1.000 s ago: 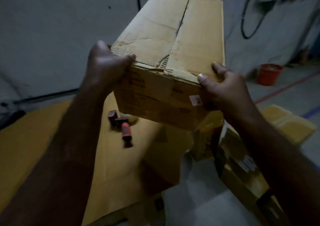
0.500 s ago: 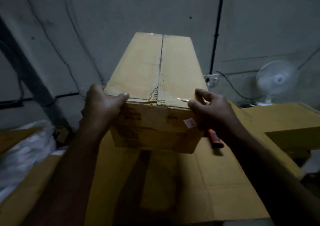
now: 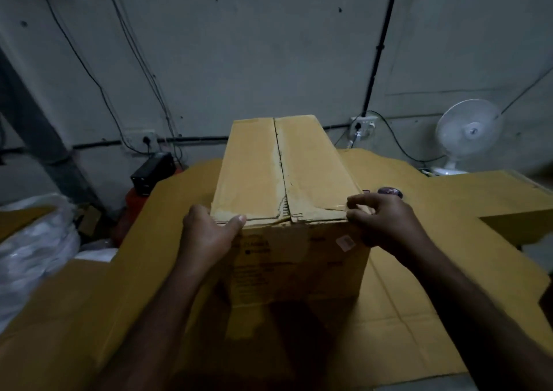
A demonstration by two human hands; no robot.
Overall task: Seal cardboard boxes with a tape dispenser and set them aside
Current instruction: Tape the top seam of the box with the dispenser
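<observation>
A brown cardboard box (image 3: 281,175) stands on flattened cardboard (image 3: 425,271) in the middle of the view, its two top flaps closed with a bare seam between them. My left hand (image 3: 209,235) grips the near left top corner, thumb over the flap edge. At the near right top corner my right hand (image 3: 386,220) has curled fingers pinching the flap edge. A small dark round part of the tape dispenser (image 3: 389,191) peeks out just behind my right hand; the rest is hidden.
A grey wall with cables and sockets runs close behind. A white fan (image 3: 466,136) stands at the right. White plastic bags (image 3: 33,247) lie at the left, with a black device (image 3: 152,172) on a red object beside the cardboard.
The box came down from the air onto the flattened cardboard in front of the wall. Both hands stayed on its near top corners, and the view turned left.
</observation>
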